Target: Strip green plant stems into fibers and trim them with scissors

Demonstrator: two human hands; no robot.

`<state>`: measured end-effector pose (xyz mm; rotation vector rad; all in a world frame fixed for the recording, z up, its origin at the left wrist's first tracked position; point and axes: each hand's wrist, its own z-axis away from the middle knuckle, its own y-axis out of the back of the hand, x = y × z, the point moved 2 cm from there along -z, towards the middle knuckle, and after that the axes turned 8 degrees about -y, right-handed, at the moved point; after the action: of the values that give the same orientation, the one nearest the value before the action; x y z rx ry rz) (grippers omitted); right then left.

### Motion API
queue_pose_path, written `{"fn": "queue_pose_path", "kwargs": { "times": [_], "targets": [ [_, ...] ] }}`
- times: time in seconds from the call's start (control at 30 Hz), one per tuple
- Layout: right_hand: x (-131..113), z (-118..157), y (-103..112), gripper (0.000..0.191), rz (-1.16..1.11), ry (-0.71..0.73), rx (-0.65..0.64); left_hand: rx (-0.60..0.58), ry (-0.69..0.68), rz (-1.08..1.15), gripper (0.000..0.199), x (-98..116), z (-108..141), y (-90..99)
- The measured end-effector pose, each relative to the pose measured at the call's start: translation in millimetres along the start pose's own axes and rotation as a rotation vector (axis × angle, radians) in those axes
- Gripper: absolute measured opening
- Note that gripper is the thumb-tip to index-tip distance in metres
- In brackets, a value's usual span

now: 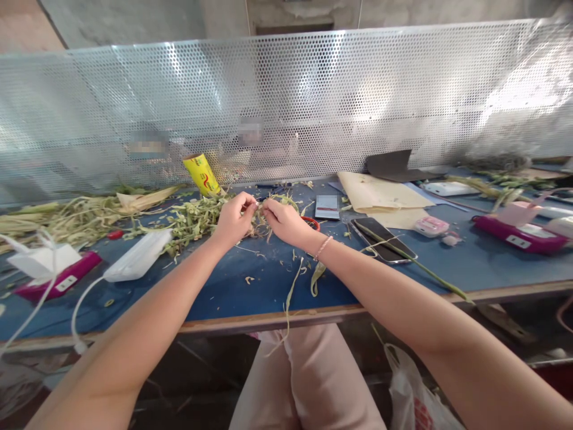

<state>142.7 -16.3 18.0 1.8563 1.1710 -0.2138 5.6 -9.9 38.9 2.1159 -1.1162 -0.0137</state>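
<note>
My left hand and my right hand are close together above the blue table, both with thumb and fingers pinched. Whatever is between the fingertips is too small to make out. A heap of pale green plant scraps lies beside my left hand, and thin fibres show just below the fingertips. An orange-red loop is partly hidden behind my right wrist. Under my right forearm rests a curled leaf strip, and a long dry strand hangs over the table's front edge.
A yellow tube leans at the back before a perforated metal screen. Rightward lie a phone with a green stalk across it, brown paper and a purple power strip. A white power bank lies left.
</note>
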Motion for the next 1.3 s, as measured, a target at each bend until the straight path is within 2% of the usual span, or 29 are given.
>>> {"fn": "queue_pose_path", "kwargs": {
  "times": [0.13,0.3,0.43,0.5,0.6,0.63,0.77,0.97,1.03,1.17,1.3],
  "targets": [
    [-0.4,-0.8,-1.5,0.018,0.023,-0.023,-0.019,0.022,-0.033,-0.081,0.007,2.7,0.3,-0.9],
    [-0.3,-2.1,0.3,0.022,0.034,-0.025,-0.029,0.080,0.059,-0.046,0.007,2.5,1.5,-6.9],
    [-4.7,1.4,0.5,0.027,-0.002,0.022,-0.075,0.157,0.193,0.030,0.010,-13.3,-3.0,-4.0],
    [-6.3,3.2,-0.9,0.028,-0.012,0.035,-0.087,0.210,0.249,0.147,0.012,-25.2,-6.6,0.9],
    [-3.0,2.5,-2.9,0.029,-0.011,-0.022,-0.077,0.296,0.288,0.281,0.012,-35.7,-9.9,8.9],
    [-0.5,1.4,-3.1,0.029,-0.017,-0.044,-0.072,0.281,0.281,0.291,0.013,-35.5,-10.1,10.2],
    [10.7,-5.6,-0.3,0.024,-0.099,-0.092,0.005,0.018,0.249,0.334,0.024,-22.6,-6.9,5.6],
    [16.9,-11.0,3.6,0.018,-0.229,-0.190,0.081,-0.281,0.294,0.584,0.035,-8.5,2.2,-8.9],
    [17.1,-11.1,4.5,0.016,-0.232,-0.215,0.097,-0.298,0.283,0.559,0.034,-6.8,3.7,-11.8],
    [19.2,-11.5,5.6,0.015,-0.222,-0.249,0.095,-0.246,0.296,0.537,0.029,-6.7,4.1,-15.2],
    [21.7,-12.1,5.6,0.016,-0.220,-0.259,0.095,-0.087,0.309,0.511,0.023,-12.2,1.3,-14.0]
  ]
}}
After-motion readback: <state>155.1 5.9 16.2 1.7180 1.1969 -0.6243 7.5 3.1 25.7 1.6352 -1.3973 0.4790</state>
